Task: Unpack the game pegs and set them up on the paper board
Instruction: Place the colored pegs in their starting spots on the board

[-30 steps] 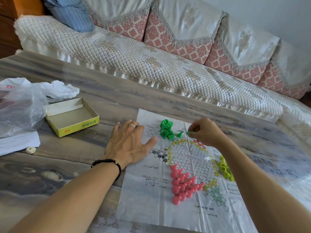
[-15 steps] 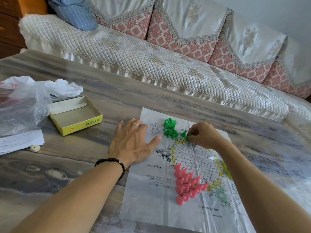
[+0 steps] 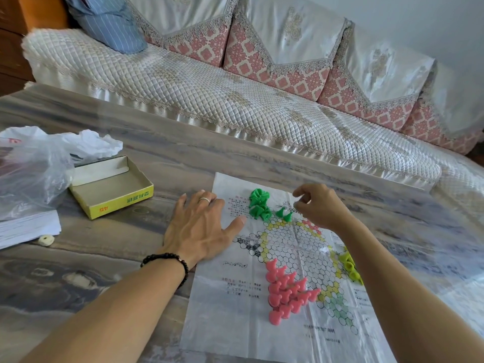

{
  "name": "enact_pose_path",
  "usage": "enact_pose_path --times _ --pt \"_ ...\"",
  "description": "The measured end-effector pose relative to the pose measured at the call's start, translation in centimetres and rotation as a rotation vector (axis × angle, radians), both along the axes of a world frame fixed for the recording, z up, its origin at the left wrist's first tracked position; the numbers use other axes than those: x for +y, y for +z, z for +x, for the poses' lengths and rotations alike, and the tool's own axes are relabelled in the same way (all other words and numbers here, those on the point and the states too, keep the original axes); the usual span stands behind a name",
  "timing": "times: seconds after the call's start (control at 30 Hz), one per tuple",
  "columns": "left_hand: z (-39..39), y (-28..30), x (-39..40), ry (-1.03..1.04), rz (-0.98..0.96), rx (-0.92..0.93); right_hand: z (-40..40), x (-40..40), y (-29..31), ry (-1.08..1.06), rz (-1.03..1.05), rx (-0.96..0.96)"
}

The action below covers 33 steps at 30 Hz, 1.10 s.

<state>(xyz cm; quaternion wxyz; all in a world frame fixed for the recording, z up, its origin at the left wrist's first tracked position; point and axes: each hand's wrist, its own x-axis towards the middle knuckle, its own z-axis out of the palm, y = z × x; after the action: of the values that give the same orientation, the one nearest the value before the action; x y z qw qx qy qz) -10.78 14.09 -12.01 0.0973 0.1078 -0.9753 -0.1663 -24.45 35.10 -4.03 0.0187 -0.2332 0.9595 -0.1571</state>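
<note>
A paper board [image 3: 235, 305] printed with a hexagon grid lies flat on the table. A heap of green pegs [image 3: 258, 204] sits at its far corner, and two green pegs [image 3: 284, 214] stand just right of the heap. Several pink pegs [image 3: 286, 290] stand in a triangle at the near side. Yellow-green pegs [image 3: 349, 265] show partly behind my right forearm. My left hand [image 3: 200, 229] lies flat with fingers spread, pressing the board's left edge. My right hand [image 3: 318, 205] hovers above the two standing pegs, fingers loosely curled, holding nothing that I can see.
An open yellow cardboard box [image 3: 110, 187] sits left of the board. A clear plastic bag [image 3: 31, 169], crumpled white paper [image 3: 90, 144] and a paper stack [image 3: 26, 227] lie at far left. A small white ring [image 3: 46, 240] lies near them. A quilted sofa [image 3: 209, 82] runs behind the table.
My right hand set a green peg down beside another on the board, then let go and lifted up and right. My left hand stayed pressed on the paper.
</note>
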Motion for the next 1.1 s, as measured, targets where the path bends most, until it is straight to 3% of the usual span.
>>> enact_pose_path --times 0.13,0.37,0.97,1.1 --pt "-0.1 -0.2 -0.1 0.005 0.005 -0.005 1.1 -1.8 1.4 0.125 0.010 0.077" --pt "-0.1 -0.1 0.0 0.016 0.006 0.010 1.9 -4.5 0.2 0.256 0.174 0.025" --pt "-0.1 0.0 0.0 0.008 0.009 0.012 2.1 -4.9 -1.6 0.299 0.307 0.071" --pt "0.1 0.1 0.0 0.004 0.008 0.005 1.9 -4.2 -0.3 0.273 0.209 0.062"
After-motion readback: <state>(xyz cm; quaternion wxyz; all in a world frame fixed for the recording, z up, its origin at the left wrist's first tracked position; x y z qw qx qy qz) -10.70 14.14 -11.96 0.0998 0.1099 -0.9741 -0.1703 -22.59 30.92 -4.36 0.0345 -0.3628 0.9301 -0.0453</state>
